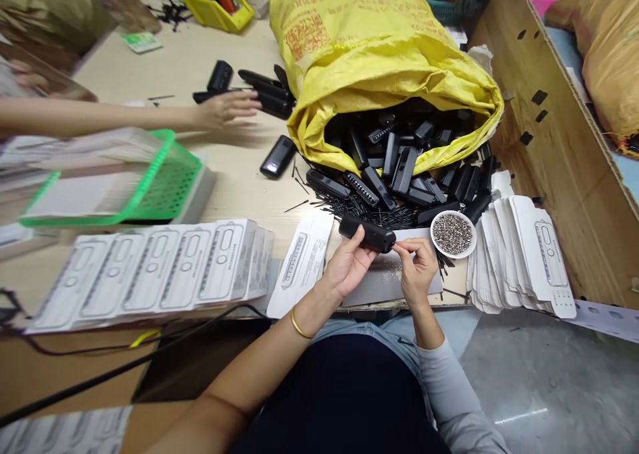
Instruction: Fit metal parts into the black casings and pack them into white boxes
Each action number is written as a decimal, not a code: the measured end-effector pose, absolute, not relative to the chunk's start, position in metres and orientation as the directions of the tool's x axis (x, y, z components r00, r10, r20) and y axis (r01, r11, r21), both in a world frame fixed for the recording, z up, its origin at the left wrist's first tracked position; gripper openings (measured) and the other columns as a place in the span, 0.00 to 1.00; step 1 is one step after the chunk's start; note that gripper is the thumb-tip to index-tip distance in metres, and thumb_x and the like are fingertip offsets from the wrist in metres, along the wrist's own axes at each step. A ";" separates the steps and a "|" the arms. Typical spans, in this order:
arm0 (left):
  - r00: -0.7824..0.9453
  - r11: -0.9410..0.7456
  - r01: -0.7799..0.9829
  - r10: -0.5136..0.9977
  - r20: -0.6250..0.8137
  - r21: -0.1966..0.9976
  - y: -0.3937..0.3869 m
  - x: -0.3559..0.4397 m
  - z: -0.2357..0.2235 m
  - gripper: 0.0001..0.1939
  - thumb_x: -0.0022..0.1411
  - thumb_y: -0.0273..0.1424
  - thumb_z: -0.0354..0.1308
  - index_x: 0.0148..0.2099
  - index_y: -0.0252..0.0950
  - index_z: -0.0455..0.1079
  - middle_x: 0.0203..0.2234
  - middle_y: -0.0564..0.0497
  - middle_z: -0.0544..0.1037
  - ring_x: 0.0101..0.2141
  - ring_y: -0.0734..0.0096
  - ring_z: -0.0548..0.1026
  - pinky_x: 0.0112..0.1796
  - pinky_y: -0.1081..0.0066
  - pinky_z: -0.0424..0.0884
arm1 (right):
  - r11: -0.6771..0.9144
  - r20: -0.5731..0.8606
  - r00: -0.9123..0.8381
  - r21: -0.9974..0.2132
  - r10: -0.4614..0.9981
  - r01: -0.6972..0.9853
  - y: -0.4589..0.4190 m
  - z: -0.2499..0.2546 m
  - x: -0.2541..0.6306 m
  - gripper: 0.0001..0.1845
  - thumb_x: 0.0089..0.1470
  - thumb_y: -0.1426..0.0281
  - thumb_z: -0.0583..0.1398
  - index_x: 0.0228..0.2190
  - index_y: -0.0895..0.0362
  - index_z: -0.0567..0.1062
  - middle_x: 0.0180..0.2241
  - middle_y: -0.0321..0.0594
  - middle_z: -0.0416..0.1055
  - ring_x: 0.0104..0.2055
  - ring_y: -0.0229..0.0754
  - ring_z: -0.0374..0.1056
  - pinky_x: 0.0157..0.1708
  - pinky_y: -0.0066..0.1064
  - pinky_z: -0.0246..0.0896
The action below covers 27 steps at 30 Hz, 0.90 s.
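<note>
My left hand [351, 267] is closed round a black, elongated plastic device [367, 234], held tilted above the table's front edge. At the device's right end my right hand [417, 267] pinches with thumb and fingertips; what lies between them is too small to make out. Right beside that hand stands a white bowl [453, 234] full of small shiny metal pieces. Just behind the device spreads a heap of thin black strips [349, 209]. Under my hands lies a pale sheet [372, 287], and a flat printed carton [301, 261] is to the left.
A yellow sack [359, 48] spills similar black devices [404, 168]. Flattened cartons [519, 254] are stacked at right, near a wooden board [564, 128]. Printed boxes [184, 267] stand in a row at left, before a green basket [172, 174]. A co-worker's hand [227, 110] reaches across.
</note>
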<state>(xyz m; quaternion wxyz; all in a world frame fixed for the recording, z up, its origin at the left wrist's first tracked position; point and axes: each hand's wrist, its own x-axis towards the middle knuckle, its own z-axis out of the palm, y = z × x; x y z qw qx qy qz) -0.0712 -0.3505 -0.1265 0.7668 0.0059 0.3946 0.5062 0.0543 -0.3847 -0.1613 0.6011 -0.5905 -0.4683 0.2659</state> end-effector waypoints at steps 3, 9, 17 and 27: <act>0.155 0.460 -0.754 0.818 -0.554 0.469 -0.353 -0.071 -0.125 0.06 0.63 0.26 0.55 0.42 0.29 0.68 0.38 0.43 0.78 0.47 0.63 0.75 0.53 0.60 0.69 | 0.189 0.276 0.385 -0.950 0.881 0.247 -0.386 -0.162 0.057 0.05 0.52 0.68 0.63 0.26 0.54 0.75 0.28 0.36 0.71 0.33 0.40 0.67 0.36 0.34 0.62; 0.113 0.399 -0.712 0.877 -0.467 0.577 -0.358 -0.068 -0.122 0.11 0.58 0.27 0.62 0.43 0.35 0.67 0.38 0.47 0.78 0.49 0.62 0.74 0.53 0.58 0.68 | 0.166 0.230 0.415 -0.969 0.880 0.185 -0.389 -0.169 0.053 0.07 0.52 0.66 0.62 0.25 0.55 0.73 0.26 0.36 0.70 0.31 0.39 0.67 0.34 0.34 0.63; 0.161 0.437 -0.701 0.867 -0.471 0.564 -0.348 -0.068 -0.112 0.08 0.59 0.27 0.61 0.41 0.32 0.68 0.37 0.44 0.78 0.45 0.59 0.76 0.52 0.56 0.68 | 0.084 0.081 0.430 -0.996 0.899 0.013 -0.396 -0.182 0.059 0.12 0.51 0.67 0.63 0.39 0.55 0.72 0.33 0.38 0.72 0.35 0.39 0.69 0.40 0.35 0.66; 0.318 0.409 -0.266 0.892 -0.321 0.873 -0.358 -0.054 -0.139 0.17 0.43 0.16 0.65 0.35 0.38 0.74 0.29 0.48 0.78 0.44 0.54 0.74 0.53 0.60 0.62 | 0.015 0.116 0.624 -0.986 0.773 0.166 -0.397 -0.168 0.103 0.10 0.54 0.63 0.59 0.34 0.57 0.71 0.32 0.39 0.71 0.33 0.38 0.69 0.37 0.33 0.66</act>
